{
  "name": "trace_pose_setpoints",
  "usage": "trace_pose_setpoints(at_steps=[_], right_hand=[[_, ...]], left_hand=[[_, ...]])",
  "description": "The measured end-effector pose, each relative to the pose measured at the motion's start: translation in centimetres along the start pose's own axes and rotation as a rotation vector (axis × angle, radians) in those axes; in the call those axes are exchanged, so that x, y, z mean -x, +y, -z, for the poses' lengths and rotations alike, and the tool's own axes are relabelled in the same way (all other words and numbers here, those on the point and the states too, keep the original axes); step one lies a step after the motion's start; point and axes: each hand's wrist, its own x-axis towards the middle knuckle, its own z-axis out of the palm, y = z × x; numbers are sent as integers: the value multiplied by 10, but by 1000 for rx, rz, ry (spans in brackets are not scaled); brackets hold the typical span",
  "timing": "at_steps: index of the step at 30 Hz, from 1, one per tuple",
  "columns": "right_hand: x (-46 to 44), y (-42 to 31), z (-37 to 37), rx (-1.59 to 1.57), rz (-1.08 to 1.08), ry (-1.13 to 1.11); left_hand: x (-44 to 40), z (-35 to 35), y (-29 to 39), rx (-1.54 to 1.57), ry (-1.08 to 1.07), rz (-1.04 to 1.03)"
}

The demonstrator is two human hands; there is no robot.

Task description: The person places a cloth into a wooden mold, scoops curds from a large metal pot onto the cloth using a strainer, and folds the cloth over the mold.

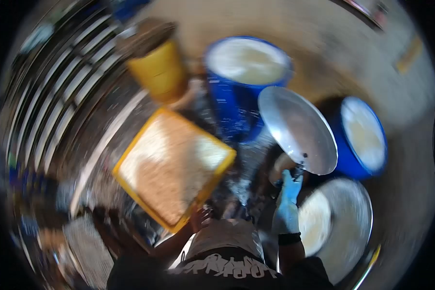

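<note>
My right hand [289, 193], in a light blue glove, is closed at the near rim of a large round metal pan [299, 128], around what looks like a dark handle. The pan is tilted, partly in front of a blue barrel. My left hand [199, 218], bare, is beside the near right corner of a yellow crate [229, 157], whose pale crumbly contents [171, 169] fill it broadly. Motion blurs its fingers, so I cannot make out whether it touches the rim.
Two blue barrels [227, 104] [345, 130] hold whitish, foamy material. A wide metal basin [355, 222] with pale contents stands right. A yellow bucket [157, 72] with a brown top stands behind the crate. White slats [58, 116] run along the left. The floor looks wet.
</note>
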Motion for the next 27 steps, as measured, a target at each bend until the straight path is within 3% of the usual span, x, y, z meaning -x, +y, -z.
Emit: trace_pose_setpoints(at_steps=[1, 5, 7, 9, 11, 12, 13, 15, 16, 20, 22, 24, 25, 27], right_hand=[[-6, -5, 51, -41, 9, -49], [12, 34, 253, -87, -409, 257], [37, 79, 346, -380, -524, 332], [50, 132, 407, -604, -568, 489], [47, 229, 474, -780, -608, 842], [57, 200, 488, -678, -745, 919], [52, 239, 511, -840, -685, 1135], [34, 307, 555, -976, -624, 1545], [29, 328, 572, -981, -541, 1598], [-16, 354, 613, -999, -449, 1688], [-39, 336, 642, -1201, -326, 1511], [-73, 386, 658, -1064, -301, 1641], [-94, 407, 665, -1199, -123, 1604], [-125, 383, 685, -992, -641, 1371]], left_hand=[[0, -5, -2, -136, -54, -12], [-35, -21, -17, -688, -98, 147], [-51, -55, -30, -1029, 129, 152], [-68, -94, -30, -1213, 104, 113], [-75, -133, -32, -1349, 107, 33], [-84, -153, -34, -1234, 39, 55], [-87, -172, -35, -1117, -20, 82], [-79, -220, -55, -1199, -57, -29], [-76, -241, -62, -1272, -15, -9], [-105, -270, -69, -1401, 95, 120], [-103, -292, -86, -1504, 134, 179], [-110, -302, -90, -1460, 181, 277], [-107, -318, -108, -1636, 316, 228], [-116, -329, -112, -1621, 355, 259]])
